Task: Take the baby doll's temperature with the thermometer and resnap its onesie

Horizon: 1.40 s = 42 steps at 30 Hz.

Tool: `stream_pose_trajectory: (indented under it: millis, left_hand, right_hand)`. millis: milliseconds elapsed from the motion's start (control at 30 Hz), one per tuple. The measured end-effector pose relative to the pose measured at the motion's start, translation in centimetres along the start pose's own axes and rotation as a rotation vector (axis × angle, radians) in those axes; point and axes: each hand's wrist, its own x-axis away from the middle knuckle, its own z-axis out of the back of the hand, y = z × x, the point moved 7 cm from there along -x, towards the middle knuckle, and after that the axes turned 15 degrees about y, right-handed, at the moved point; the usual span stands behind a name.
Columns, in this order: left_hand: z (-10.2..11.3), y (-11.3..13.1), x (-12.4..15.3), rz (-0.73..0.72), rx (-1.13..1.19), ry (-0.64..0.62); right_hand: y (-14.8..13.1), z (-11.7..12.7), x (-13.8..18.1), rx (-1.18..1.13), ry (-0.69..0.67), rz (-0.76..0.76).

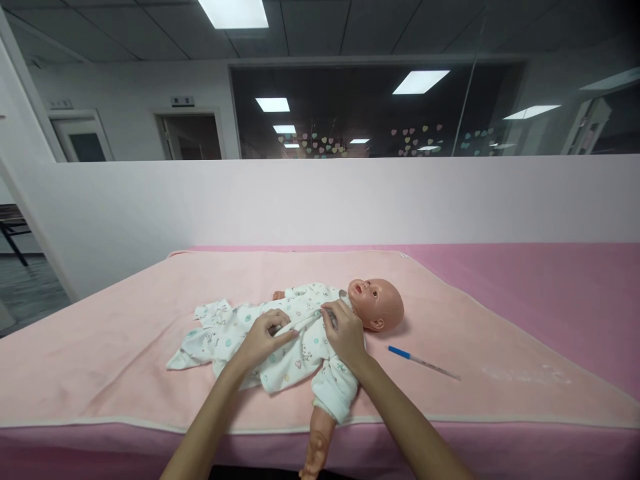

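Observation:
A baby doll (383,303) lies on its back, its head towards the right. White baby clothes (300,360) with a small green and grey print cover its body and legs. My left hand (265,339) rests at the doll's belly, fingers curled on the fabric and thumb along a fold. Near the chest, my right hand (346,331) pinches the front edge of the clothes between thumb and fingertips. One doll arm (319,437) sticks out of its sleeve towards me, over the table's front edge. Part of the front opening is hidden beneath my hands.
A digital thermometer-like stick with a blue end (423,361) lies right of the doll. Under everything is a peach blanket (125,333) on a pink padded surface (540,287). A low white wall (350,200) with a window above stands behind.

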Motion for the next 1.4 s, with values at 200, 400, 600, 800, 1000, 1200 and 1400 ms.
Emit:
stream_pose_trajectory:
  millis: [200,400,600,800,1000,1200,1400]
  left_hand:
    - [0.5,0.8,0.9,-0.141,-0.203,0.141]
    - [0.1,1.7,1.4,-0.264,-0.342,0.213]
    - [0.1,2.3,2.0,-0.377,-0.369,0.28]
    - [0.1,2.5,2.2,-0.412,-0.464,0.29]
    - [-0.5,2.1,2.0,-0.355,-0.559,0.211]
    - [-0.3,1.0,1.6,-0.242,-0.423,0.179]
    - [-0.2,0.4,1.3,-0.167,-0.226,0.108]
  right_hand:
    - [-2.4,-0.2,0.7,0.004,-0.004,0.199]
    - [-4.7,-1.7,1.7,0.013,-0.184,0.386]
    - [-4.1,-1.4,1.3,-0.059,-0.218,0.24]
    - [-4.0,-1.3,1.4,-0.076,-0.229,0.206]
    - [-4.0,-1.4,1.4,-0.07,-0.234,0.217]
    - [-3.8,-1.6,1.4,-0.038,-0.234,0.232]
    - [-3.7,-1.8,1.5,-0.007,-0.248,0.239]
